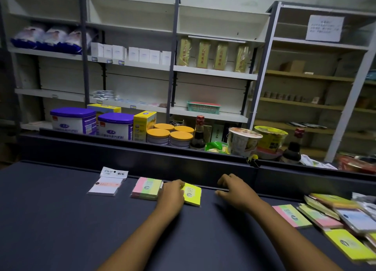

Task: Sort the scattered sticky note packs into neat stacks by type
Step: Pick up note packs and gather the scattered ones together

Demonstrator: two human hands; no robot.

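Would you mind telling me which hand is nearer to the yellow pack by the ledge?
Left hand rests on the yellow pack; right hand sits apart, to its right.

On the dark flat tabletop (61,220), three stacks lie in a row before the raised black back rail (183,165): white-and-peach sticky note pack (105,186) leftmost, pink-and-green sticky note pack (147,188) centre, yellow sticky note pack (192,194) right. Scattered mixed sticky note packs (335,220) lie far right.

Scattered packs (345,226) cut off at right edge; wall notice (325,27) text illegible.
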